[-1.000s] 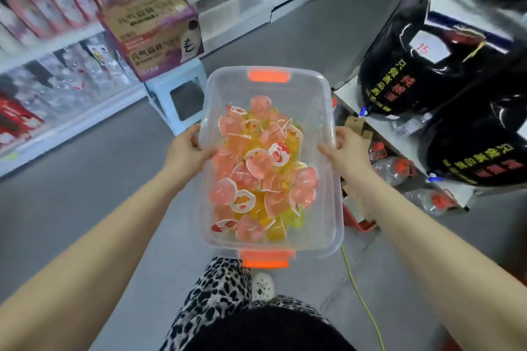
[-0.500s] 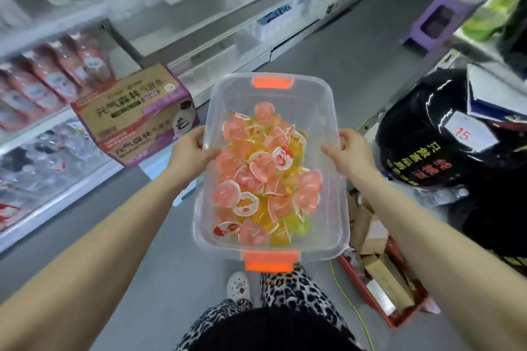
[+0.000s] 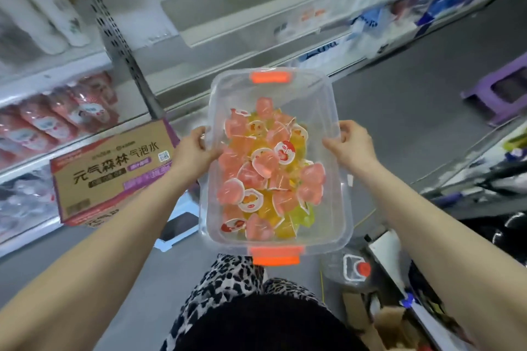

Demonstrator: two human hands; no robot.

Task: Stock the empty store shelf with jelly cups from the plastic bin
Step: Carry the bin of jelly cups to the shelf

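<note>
"元气森林气泡水" is printed in dark characters on the brown cardboard box (image 3: 114,177); a qr code is shown beside it. other labels are blurred.

A brown and purple cardboard carton (image 3: 114,174) with printed Chinese characters sits left of the grip, tilted, on a pale stool (image 3: 176,225) whose seat shows just below it. Farther left, pink packets (image 3: 54,120) fill a shelf, with white bottles (image 3: 42,8) on the level above. Right of the grip and farther off, a purple stool (image 3: 504,91) stands on the grey floor (image 3: 399,88). Below the grip, leopard-print trousers (image 3: 228,285) show. Lower right, a clear jug with a red cap (image 3: 356,271) lies beside brown cardboard pieces (image 3: 379,325). A thin yellow cord (image 3: 322,285) runs along the floor there.
</note>
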